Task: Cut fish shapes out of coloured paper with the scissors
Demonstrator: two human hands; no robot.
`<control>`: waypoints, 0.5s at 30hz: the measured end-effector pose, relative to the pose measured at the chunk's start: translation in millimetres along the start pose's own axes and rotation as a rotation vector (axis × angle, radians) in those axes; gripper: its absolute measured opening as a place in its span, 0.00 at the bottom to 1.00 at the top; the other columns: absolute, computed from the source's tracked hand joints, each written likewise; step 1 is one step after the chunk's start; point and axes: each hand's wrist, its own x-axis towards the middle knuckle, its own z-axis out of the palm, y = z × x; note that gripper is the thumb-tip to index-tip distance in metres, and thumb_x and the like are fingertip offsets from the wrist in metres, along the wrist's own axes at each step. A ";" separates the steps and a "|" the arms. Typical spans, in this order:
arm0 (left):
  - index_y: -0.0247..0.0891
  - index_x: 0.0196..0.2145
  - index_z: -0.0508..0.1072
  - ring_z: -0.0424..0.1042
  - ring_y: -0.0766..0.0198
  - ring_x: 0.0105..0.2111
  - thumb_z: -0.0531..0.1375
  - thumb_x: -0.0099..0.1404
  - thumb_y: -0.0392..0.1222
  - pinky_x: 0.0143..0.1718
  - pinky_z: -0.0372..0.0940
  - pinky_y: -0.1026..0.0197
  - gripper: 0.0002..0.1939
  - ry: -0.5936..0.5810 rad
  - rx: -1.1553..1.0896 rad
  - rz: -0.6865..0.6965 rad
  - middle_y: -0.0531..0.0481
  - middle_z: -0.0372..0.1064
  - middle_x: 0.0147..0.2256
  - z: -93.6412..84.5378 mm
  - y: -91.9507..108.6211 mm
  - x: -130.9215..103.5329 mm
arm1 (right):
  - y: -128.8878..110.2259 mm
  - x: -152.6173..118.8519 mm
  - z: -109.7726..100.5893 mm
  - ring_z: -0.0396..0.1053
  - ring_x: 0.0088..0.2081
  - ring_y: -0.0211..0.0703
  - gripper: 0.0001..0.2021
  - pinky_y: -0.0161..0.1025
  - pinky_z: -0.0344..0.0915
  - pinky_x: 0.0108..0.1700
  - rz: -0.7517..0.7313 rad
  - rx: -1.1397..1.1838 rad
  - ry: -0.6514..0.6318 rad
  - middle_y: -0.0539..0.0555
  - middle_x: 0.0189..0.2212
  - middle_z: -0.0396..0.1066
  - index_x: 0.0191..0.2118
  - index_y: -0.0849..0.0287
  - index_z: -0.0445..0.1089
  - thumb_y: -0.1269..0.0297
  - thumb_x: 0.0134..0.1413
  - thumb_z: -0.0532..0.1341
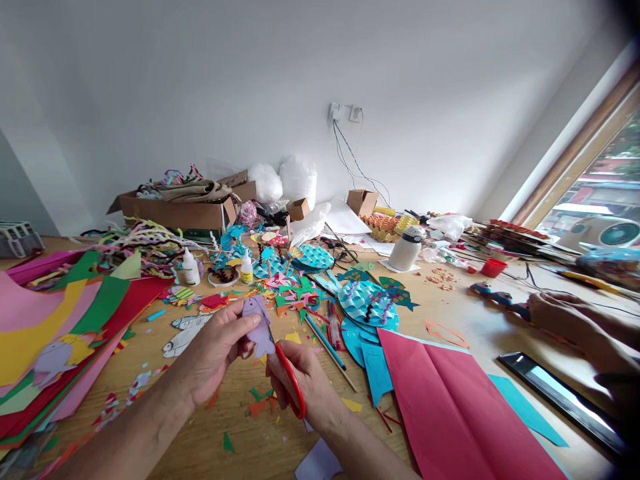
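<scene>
Right hand (300, 377): fingers closed through the red scissors (290, 380) handles, forearm angled in from the lower right. Blades meet the purple paper cutout (257, 323), raised just above the wooden table (240, 440). Left hand (220, 350): thumb and fingers pinch the cutout's left edge, forearm entering from the lower left. Red paper sheet (450, 407) lies to the right.

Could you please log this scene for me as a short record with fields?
Left hand: holds purple cutout
Right hand: grips red scissors, blades at the cutout
Table: wooden, strewn with paper scraps
Right of hands: red sheet
Left edge: coloured paper stack
Behind: glue bottles, blue paper fish
Far right: another person's hand
</scene>
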 end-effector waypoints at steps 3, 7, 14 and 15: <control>0.37 0.28 0.68 0.56 0.75 0.16 0.61 0.54 0.40 0.18 0.54 0.71 0.06 0.005 -0.008 0.000 0.59 0.62 0.19 1.3 0.2 -0.2 | 0.6 -0.4 1.0 0.51 0.11 0.27 0.22 0.26 0.45 0.11 -0.006 0.003 0.012 0.40 0.09 0.53 0.21 0.60 0.58 0.43 0.44 0.58; 0.37 0.28 0.68 0.57 0.75 0.17 0.62 0.54 0.40 0.19 0.54 0.71 0.06 0.009 -0.014 0.004 0.59 0.62 0.19 1.6 0.2 -0.3 | 0.8 -0.3 1.8 0.50 0.10 0.27 0.23 0.26 0.45 0.11 -0.009 -0.003 0.021 0.40 0.09 0.53 0.20 0.59 0.57 0.42 0.43 0.57; 0.37 0.28 0.67 0.56 0.75 0.17 0.61 0.55 0.40 0.19 0.53 0.71 0.05 -0.001 -0.002 0.006 0.59 0.61 0.19 -0.2 -1.9 0.6 | 2.7 0.5 2.1 0.50 0.11 0.27 0.23 0.26 0.47 0.11 -0.016 -0.017 0.039 0.41 0.10 0.52 0.20 0.58 0.56 0.42 0.45 0.57; 0.37 0.28 0.67 0.56 0.75 0.17 0.61 0.55 0.40 0.19 0.53 0.71 0.06 -0.002 -0.001 0.005 0.59 0.61 0.19 -0.3 -2.0 0.5 | 3.5 0.6 1.9 0.50 0.11 0.28 0.23 0.27 0.47 0.11 -0.021 -0.027 0.041 0.41 0.10 0.52 0.20 0.58 0.56 0.43 0.46 0.57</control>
